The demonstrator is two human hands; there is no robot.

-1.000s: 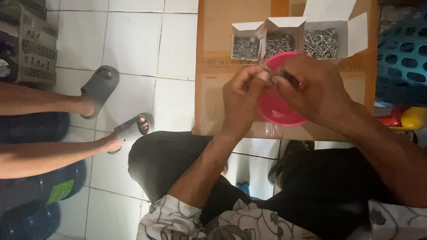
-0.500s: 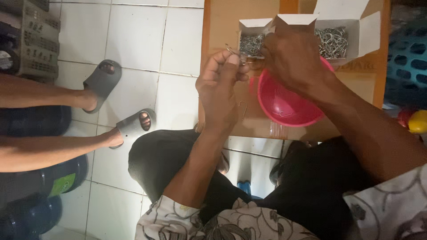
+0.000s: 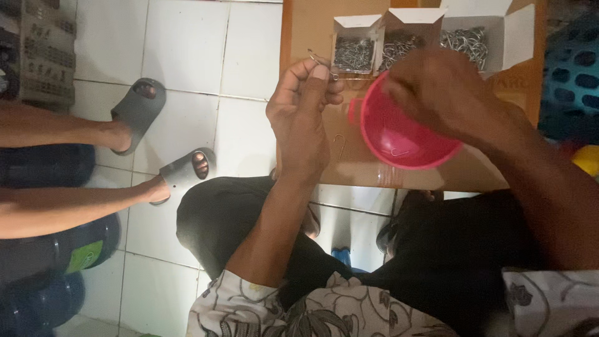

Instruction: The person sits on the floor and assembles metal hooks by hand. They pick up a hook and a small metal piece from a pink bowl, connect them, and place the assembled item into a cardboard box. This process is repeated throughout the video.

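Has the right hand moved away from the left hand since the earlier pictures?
Yes. The right hand earlier met the left hand in front of the pink bowl; now it is apart, over the bowl's right side, below the small boxes.

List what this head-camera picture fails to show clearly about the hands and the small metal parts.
- Right hand: motion-blurred over the pink bowl; its grip cannot be told.
- Wire piece in the left hand: too thin to tell its shape.
- Box contents: too small to identify.
- Another person's legs: cut off by the left edge.
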